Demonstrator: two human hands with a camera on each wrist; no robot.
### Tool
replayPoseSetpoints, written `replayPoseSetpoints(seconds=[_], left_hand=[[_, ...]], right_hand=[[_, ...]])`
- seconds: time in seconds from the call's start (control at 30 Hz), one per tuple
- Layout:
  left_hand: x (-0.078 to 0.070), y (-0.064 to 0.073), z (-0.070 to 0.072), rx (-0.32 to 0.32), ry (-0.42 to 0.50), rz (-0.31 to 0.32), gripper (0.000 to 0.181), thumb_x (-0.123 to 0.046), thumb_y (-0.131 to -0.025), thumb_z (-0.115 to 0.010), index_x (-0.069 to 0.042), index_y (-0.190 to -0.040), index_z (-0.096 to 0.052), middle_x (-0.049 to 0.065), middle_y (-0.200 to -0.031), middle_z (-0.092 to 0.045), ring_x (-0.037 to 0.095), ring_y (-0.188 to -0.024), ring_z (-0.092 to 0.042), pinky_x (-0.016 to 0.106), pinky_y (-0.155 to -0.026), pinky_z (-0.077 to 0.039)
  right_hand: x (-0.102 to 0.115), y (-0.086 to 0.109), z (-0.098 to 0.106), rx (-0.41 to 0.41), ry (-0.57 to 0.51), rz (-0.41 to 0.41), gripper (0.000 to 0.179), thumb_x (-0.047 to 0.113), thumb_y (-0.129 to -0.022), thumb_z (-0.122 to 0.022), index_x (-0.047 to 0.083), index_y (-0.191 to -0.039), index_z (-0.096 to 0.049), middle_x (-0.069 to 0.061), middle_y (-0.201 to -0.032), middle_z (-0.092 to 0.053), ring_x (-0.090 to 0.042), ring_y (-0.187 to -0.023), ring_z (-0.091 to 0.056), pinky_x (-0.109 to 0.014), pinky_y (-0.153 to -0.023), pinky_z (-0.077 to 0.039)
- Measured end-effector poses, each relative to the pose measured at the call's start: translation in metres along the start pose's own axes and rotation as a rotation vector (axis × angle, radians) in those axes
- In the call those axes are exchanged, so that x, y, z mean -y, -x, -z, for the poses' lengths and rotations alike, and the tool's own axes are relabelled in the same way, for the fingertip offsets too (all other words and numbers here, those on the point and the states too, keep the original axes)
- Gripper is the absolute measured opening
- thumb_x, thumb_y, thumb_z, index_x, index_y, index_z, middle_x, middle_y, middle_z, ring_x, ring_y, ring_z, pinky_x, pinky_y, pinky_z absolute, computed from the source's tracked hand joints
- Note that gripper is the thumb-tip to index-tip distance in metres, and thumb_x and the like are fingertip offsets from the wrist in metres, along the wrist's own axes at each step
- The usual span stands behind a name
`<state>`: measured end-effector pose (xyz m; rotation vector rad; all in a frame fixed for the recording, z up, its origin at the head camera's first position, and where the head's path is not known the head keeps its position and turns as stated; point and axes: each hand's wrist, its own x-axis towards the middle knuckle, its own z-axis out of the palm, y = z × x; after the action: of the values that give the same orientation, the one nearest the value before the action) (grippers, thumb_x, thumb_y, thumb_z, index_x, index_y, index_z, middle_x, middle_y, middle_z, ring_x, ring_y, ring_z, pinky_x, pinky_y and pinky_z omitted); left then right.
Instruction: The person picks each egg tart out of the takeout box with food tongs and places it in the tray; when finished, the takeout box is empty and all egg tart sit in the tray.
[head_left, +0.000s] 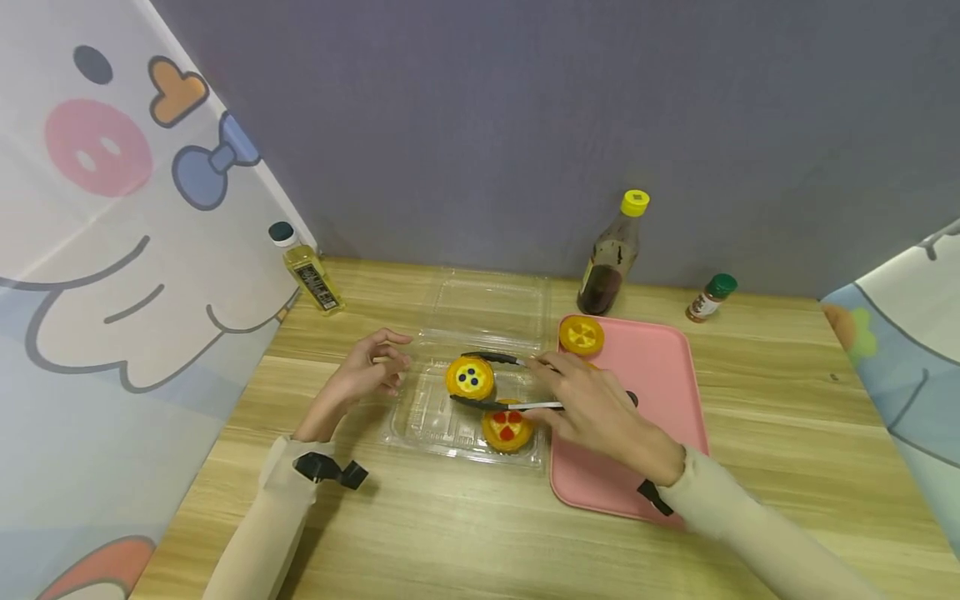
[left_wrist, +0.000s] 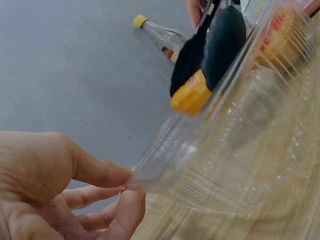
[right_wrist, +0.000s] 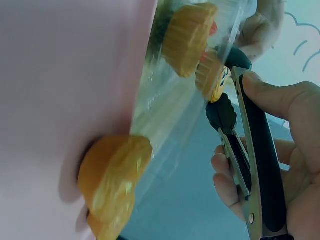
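Note:
My left hand point(head_left: 375, 364) pinches the left rim of a clear plastic box point(left_wrist: 230, 170) between thumb and fingers. The box's lid point(head_left: 491, 304) lies folded back behind it. My right hand point(head_left: 592, 404) grips metal kitchen tongs point(right_wrist: 260, 150) with black tips. Between those tips sits a yellow tart point(head_left: 470, 377) topped with dark blue berries, over the box's middle. A second tart point(head_left: 507, 429), with red pieces on top, lies in the box's front right part. In the left wrist view, the held tart point(left_wrist: 192, 95) shows at the box's edge.
A pink tray point(head_left: 667, 392) stands right of the box, under my right forearm. On its back left corner is a tart point(head_left: 581, 335) with yellow pieces; another beside it is mostly hidden. Behind stand a dark sauce bottle point(head_left: 603, 267), a green-capped jar point(head_left: 708, 300) and an oil bottle point(head_left: 311, 275).

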<state>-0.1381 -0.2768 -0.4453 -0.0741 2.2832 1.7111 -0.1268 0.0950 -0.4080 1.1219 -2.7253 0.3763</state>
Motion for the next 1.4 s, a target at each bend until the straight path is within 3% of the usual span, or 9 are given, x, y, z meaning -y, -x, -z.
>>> replayPoseSetpoints(seconds=[0.13, 0.3, 0.43, 0.47, 0.57, 0.7, 0.77, 1.1, 1.4], left_hand=[[-0.001, 0.001, 0.000, -0.002, 0.012, 0.009, 0.044, -0.003, -0.101, -0.062, -0.003, -0.144, -0.052, 0.018, -0.106, -0.062, 0.016, -0.066, -0.061, 0.030, -0.060, -0.061], [0.000, 0.001, 0.000, 0.001, 0.012, 0.005, 0.044, -0.003, -0.102, -0.062, -0.002, -0.144, -0.051, 0.014, -0.104, -0.062, 0.015, -0.065, -0.061, 0.028, -0.059, -0.061], [0.002, 0.001, 0.001, -0.002, 0.012, 0.014, 0.044, -0.003, -0.102, -0.062, -0.001, -0.144, -0.050, 0.011, -0.101, -0.061, 0.014, -0.064, -0.060, 0.028, -0.059, -0.060], [0.002, 0.001, 0.001, -0.003, 0.011, 0.016, 0.044, -0.003, -0.102, -0.062, -0.001, -0.144, -0.050, 0.010, -0.100, -0.061, 0.014, -0.064, -0.060, 0.028, -0.059, -0.060], [0.003, 0.002, 0.002, -0.004, 0.006, 0.019, 0.044, -0.004, -0.102, -0.061, -0.001, -0.145, -0.050, 0.009, -0.100, -0.060, 0.013, -0.064, -0.060, 0.029, -0.060, -0.061], [0.003, 0.003, 0.002, -0.005, 0.010, 0.018, 0.044, -0.002, -0.102, -0.061, 0.000, -0.145, -0.049, 0.009, -0.101, -0.060, 0.013, -0.063, -0.059, 0.030, -0.060, -0.061], [0.002, 0.003, 0.002, -0.007, 0.014, 0.019, 0.044, -0.001, -0.102, -0.061, 0.000, -0.145, -0.049, 0.009, -0.101, -0.060, 0.013, -0.062, -0.059, 0.029, -0.059, -0.060], [0.001, 0.001, 0.000, 0.001, 0.019, 0.016, 0.044, -0.001, -0.102, -0.060, 0.000, -0.144, -0.050, 0.010, -0.101, -0.060, 0.013, -0.063, -0.060, 0.029, -0.059, -0.060], [0.000, -0.002, 0.001, 0.012, 0.020, 0.015, 0.045, -0.002, -0.102, -0.062, 0.000, -0.145, -0.049, 0.008, -0.100, -0.060, 0.013, -0.062, -0.060, 0.027, -0.058, -0.059]], right_hand=[[-0.008, 0.009, 0.009, -0.012, 0.001, -0.040, 0.072, 0.052, -0.086, -0.082, 0.014, -0.144, -0.063, -0.006, -0.133, -0.068, -0.026, -0.101, -0.072, -0.031, -0.050, -0.053], [-0.022, 0.021, 0.021, -0.026, 0.010, -0.091, 0.073, 0.048, -0.085, -0.085, 0.012, -0.145, -0.062, -0.010, -0.134, -0.067, -0.030, -0.111, -0.070, -0.037, -0.053, -0.057], [-0.034, 0.032, 0.031, -0.053, 0.025, -0.107, 0.072, 0.040, -0.084, -0.088, 0.009, -0.143, -0.062, -0.014, -0.134, -0.067, -0.035, -0.116, -0.069, -0.048, -0.066, -0.063], [-0.037, 0.035, 0.033, -0.064, 0.033, -0.109, 0.072, 0.040, -0.083, -0.088, 0.009, -0.143, -0.062, -0.014, -0.133, -0.067, -0.035, -0.115, -0.069, -0.049, -0.068, -0.063], [-0.046, 0.044, 0.039, -0.087, 0.056, -0.131, 0.073, 0.042, -0.082, -0.088, 0.011, -0.143, -0.062, -0.014, -0.130, -0.069, -0.032, -0.102, -0.071, -0.038, -0.053, -0.058], [-0.058, 0.055, 0.046, -0.091, 0.082, -0.181, 0.074, 0.045, -0.082, -0.088, 0.014, -0.143, -0.061, -0.013, -0.129, -0.067, -0.022, -0.071, -0.068, -0.018, -0.037, -0.030], [-0.064, 0.061, 0.049, -0.093, 0.096, -0.196, 0.073, 0.043, -0.081, -0.088, 0.013, -0.143, -0.062, -0.013, -0.129, -0.067, -0.019, -0.064, -0.065, -0.016, -0.036, -0.026], [-0.098, 0.094, 0.065, -0.079, 0.116, -0.333, 0.075, 0.038, -0.082, -0.089, 0.010, -0.145, -0.060, -0.018, -0.129, -0.065, -0.022, -0.064, -0.065, -0.025, -0.037, -0.031], [-0.127, 0.115, 0.063, -0.074, 0.145, -0.348, 0.074, 0.038, -0.082, -0.088, 0.007, -0.142, -0.061, -0.022, -0.127, -0.065, -0.030, -0.065, -0.066, -0.025, -0.035, -0.029]])
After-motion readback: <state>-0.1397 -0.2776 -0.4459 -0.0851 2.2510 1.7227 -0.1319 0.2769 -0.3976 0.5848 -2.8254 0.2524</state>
